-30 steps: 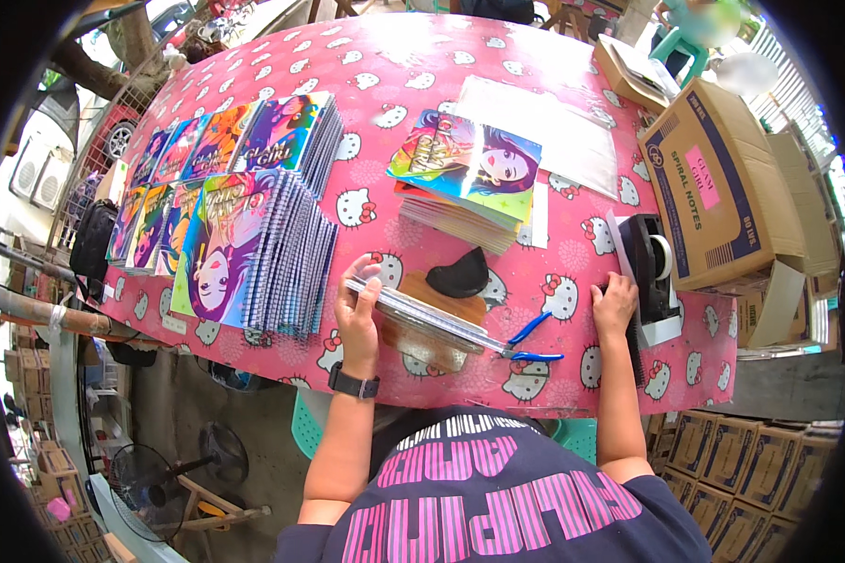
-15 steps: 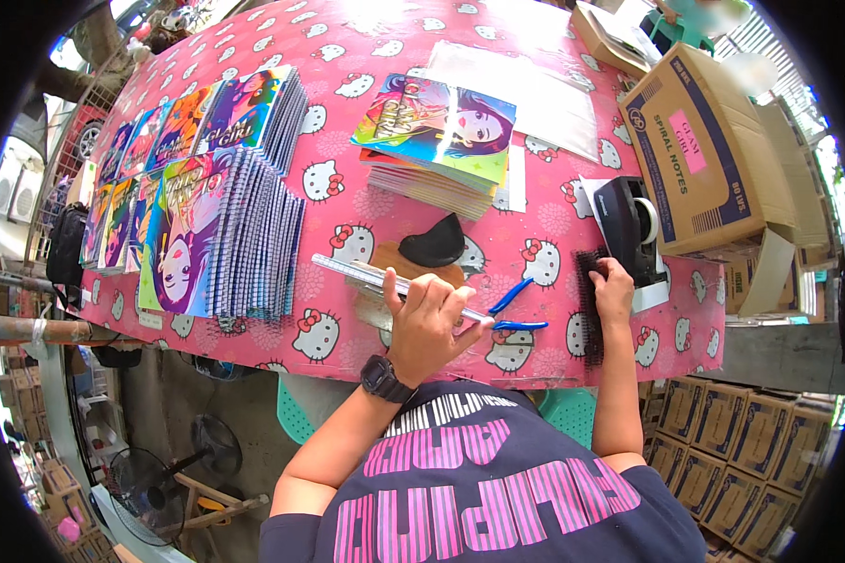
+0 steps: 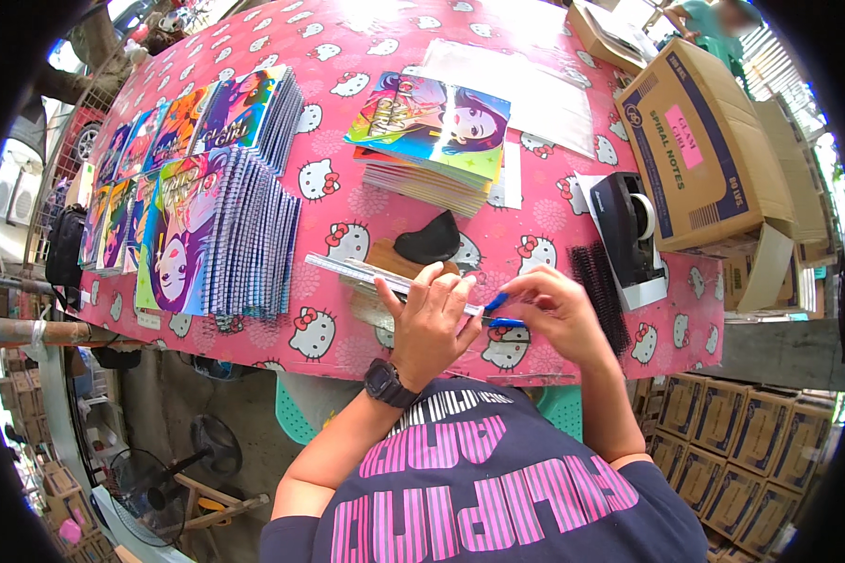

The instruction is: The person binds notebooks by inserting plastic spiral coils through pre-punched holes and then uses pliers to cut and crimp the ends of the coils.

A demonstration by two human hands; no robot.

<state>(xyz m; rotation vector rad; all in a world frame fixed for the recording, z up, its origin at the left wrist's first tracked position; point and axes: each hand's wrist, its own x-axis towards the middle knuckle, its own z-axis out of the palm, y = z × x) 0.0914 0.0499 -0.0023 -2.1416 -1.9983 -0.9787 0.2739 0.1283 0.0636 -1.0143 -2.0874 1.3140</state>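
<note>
Pink cartoon-print tablecloth [image 3: 324, 216], cardboard carton [image 3: 714, 188] at right

Left hand [image 3: 428, 324] grips thin notebook [image 3: 343, 269], edge-on, near table's front edge. Right hand [image 3: 565, 314] at blue-handled pliers [image 3: 509, 323], fingers curled; can't tell if gripping. Black binding coils [image 3: 599, 296] just beside, then tape dispenser [image 3: 618, 230]. Spiral-notebook stacks [image 3: 244, 244] left.

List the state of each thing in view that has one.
Notebook, held in the left fingers
Blue-handled pliers, handles apart
Black coils, lying bunched
Tape dispenser, loaded with tape
Large carton, flap open
Left notebooks, spiral-bound, stacked
Middle pile, stacked, cover up
</note>
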